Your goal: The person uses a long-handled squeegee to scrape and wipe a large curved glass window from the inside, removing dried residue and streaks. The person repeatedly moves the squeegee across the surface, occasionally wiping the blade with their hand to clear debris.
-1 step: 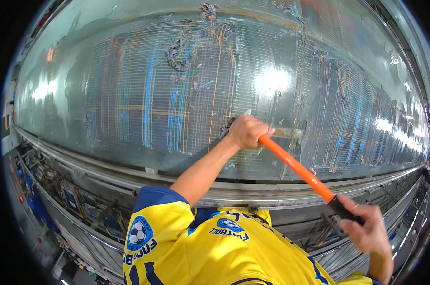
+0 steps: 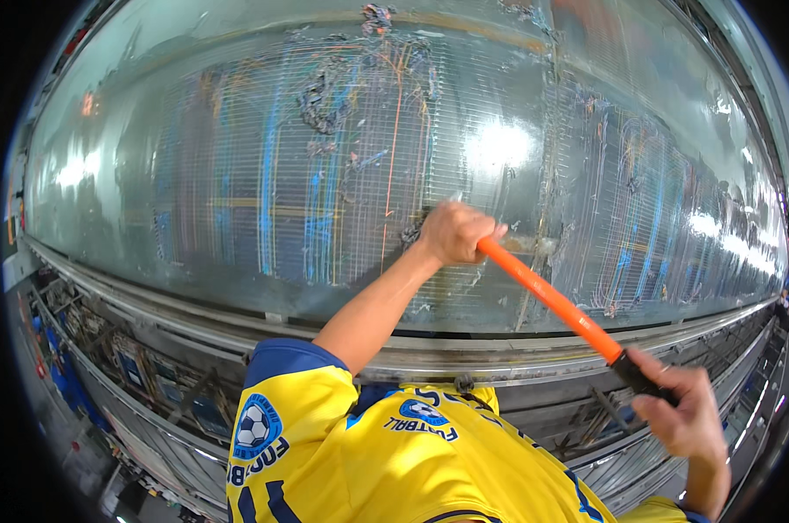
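Note:
My left hand (image 2: 452,234) is closed around the front end of a long orange-handled scraper (image 2: 551,298), low over the glassy, grey-green surface (image 2: 490,113). Just past my knuckles pokes a small pale tip; my fingers hide the rest of the tool's head. Its black end grip (image 2: 645,378) is held by my right hand (image 2: 686,410), out beyond the surface's near edge at the right. The handle slants from my left hand down to the right. Beside my left hand lies a dark clump of residue (image 2: 411,233).
Ribbed panels with blue and orange streaks (image 2: 320,200) cover the surface's middle and right. Crumpled grey scraps (image 2: 322,100) stick to it farther back. A metal rail (image 2: 264,336) runs along the near edge, with framework and shelving (image 2: 168,383) below it.
My right hand and the black grip have shifted slightly to the right. My left hand has moved barely, a touch toward the far side, still on the scraper.

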`<state>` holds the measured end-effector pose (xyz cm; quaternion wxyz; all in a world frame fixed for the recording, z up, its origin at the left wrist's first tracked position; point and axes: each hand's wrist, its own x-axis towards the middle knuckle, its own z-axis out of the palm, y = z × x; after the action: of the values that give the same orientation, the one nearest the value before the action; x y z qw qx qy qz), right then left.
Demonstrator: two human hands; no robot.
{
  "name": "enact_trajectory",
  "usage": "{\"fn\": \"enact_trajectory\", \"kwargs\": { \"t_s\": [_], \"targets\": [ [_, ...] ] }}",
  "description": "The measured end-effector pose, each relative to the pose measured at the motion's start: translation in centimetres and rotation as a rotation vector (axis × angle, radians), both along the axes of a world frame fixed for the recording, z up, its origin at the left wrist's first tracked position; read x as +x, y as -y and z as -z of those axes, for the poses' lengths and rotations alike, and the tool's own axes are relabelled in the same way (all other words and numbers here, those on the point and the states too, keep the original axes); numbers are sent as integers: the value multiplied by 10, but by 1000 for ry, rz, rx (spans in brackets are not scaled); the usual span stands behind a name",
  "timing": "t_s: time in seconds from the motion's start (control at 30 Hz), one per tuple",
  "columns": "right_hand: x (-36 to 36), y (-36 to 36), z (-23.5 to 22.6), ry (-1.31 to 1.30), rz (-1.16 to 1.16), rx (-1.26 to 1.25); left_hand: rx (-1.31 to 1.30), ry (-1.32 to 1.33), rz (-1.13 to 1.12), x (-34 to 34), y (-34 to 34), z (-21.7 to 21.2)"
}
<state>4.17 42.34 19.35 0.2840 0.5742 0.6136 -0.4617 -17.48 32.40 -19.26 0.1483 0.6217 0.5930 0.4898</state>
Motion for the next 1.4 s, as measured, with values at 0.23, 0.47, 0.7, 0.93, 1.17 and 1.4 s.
{"fn": "enact_trajectory", "kwargs": {
  "t_s": [0.23,0.47,0.7,0.93,1.17,1.4],
  "targets": [
    [-83,-113,5,-43,102,184,74,-82,-116,-92,-128,10],
    [-136,-188,35,-171,27,75,88,-192,-28,-181,-220,24],
    [-107,-129,100,-476,313,-22,140,-377,-51,-222,-273,29],
    [63,3,67,-417,458,-191,-42,-243,-39,-25,-83,30],
    [185,155,48,-289,415,-255,-107,-165,11,109,120,-4],
    [160,192,60,-402,133,-174,-53,-186,0,73,152,-2]
  ]
}}
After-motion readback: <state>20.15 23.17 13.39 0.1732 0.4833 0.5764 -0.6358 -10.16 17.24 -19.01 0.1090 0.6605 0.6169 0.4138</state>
